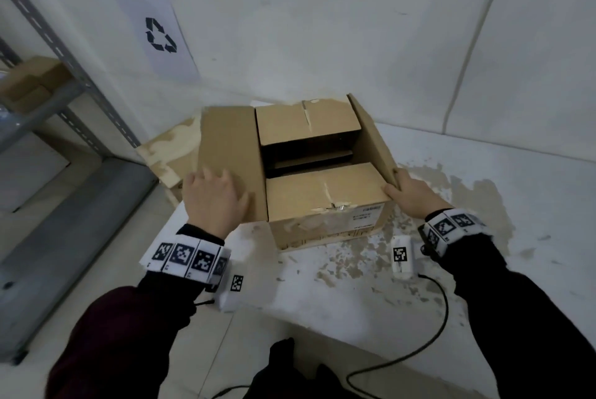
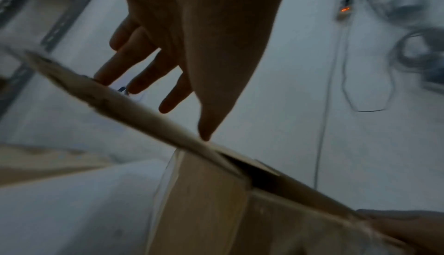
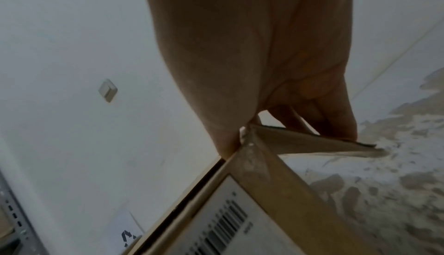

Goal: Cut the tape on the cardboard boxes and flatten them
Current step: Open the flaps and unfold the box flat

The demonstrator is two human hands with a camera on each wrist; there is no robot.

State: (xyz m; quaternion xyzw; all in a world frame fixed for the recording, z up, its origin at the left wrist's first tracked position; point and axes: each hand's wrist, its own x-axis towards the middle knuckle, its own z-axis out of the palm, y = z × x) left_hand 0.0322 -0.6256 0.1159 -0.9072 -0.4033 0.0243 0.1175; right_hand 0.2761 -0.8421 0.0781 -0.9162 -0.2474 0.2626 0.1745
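A brown cardboard box (image 1: 322, 205) stands on the worn white table (image 1: 503, 285), its top open and the tape along its inner flaps split. My left hand (image 1: 214, 198) lies with straight, spread fingers on the left outer flap (image 1: 229, 137), which is folded outward. In the left wrist view the fingertips (image 2: 168, 105) of the left hand (image 2: 192, 50) touch that flap's edge (image 2: 144, 111). My right hand (image 1: 412, 195) pinches the near corner of the raised right flap (image 1: 371, 137). In the right wrist view the right hand (image 3: 264, 50) holds the right flap (image 3: 300, 145) with the thumb inside and fingers outside, above a barcode label (image 3: 223, 221).
A grey metal shelf (image 1: 64, 92) with a small carton (image 1: 32, 79) stands at the left. A flat cardboard piece (image 1: 171, 147) lies behind the box at the table's left edge. A recycling sign (image 1: 161, 36) hangs on the wall. A black cable (image 1: 442, 311) trails over the table's front edge.
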